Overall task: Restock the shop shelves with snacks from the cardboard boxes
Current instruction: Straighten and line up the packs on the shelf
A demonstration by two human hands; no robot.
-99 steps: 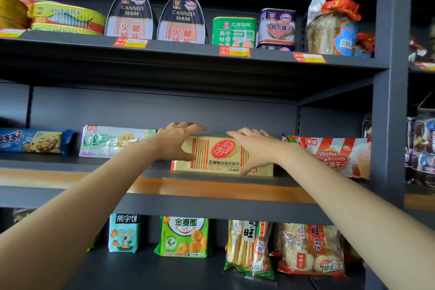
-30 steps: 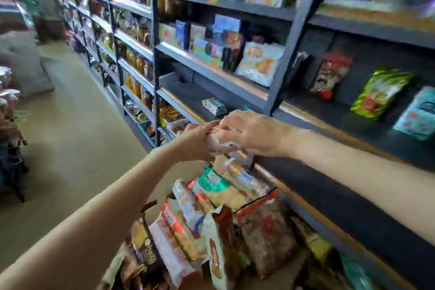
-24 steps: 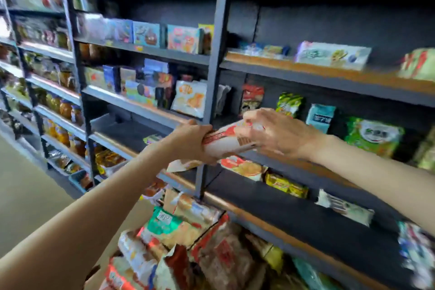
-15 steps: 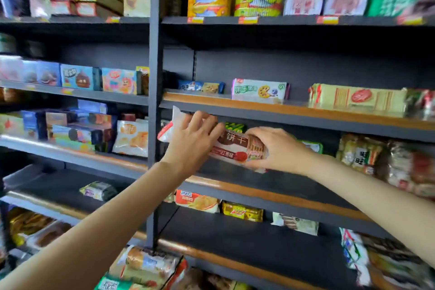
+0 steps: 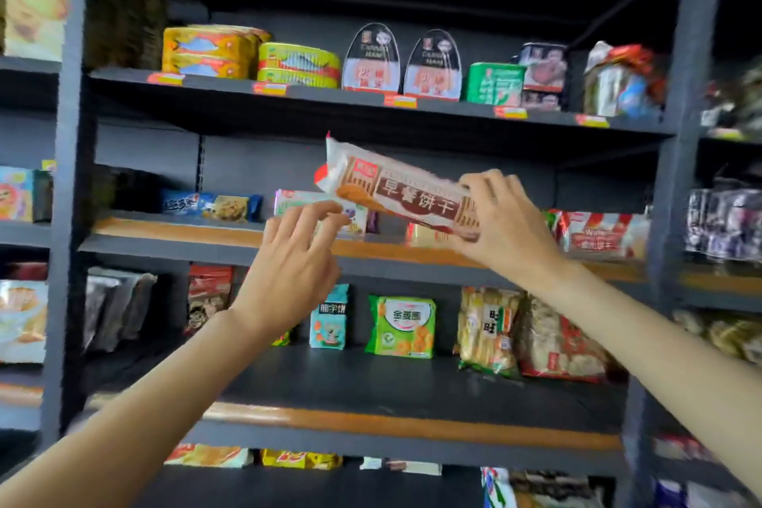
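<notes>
My right hand (image 5: 505,225) grips the right end of a long white and brown biscuit packet (image 5: 396,190), which is tilted in the air in front of the middle shelf (image 5: 173,233). My left hand (image 5: 295,260) hovers just below the packet's left end with fingers spread and holds nothing. Behind the packet on that shelf lie a green and white biscuit pack (image 5: 319,204), a blue biscuit pack (image 5: 210,206), a yellow cracker box (image 5: 424,235), mostly hidden, and a red striped water biscuit pack (image 5: 598,235). No cardboard box is in view.
Tins of fish (image 5: 251,58) and canned ham (image 5: 402,64) fill the top shelf. Snack bags (image 5: 402,326) stand on the shelf below the middle one. Dark uprights (image 5: 680,95) frame the bay. Neighbouring bays left and right also hold goods.
The view swung from the cardboard box up to the shelf bay. Both hands lifted the biscuit packet to the middle shelf; my left hand let go of its left end and now hovers below it.
</notes>
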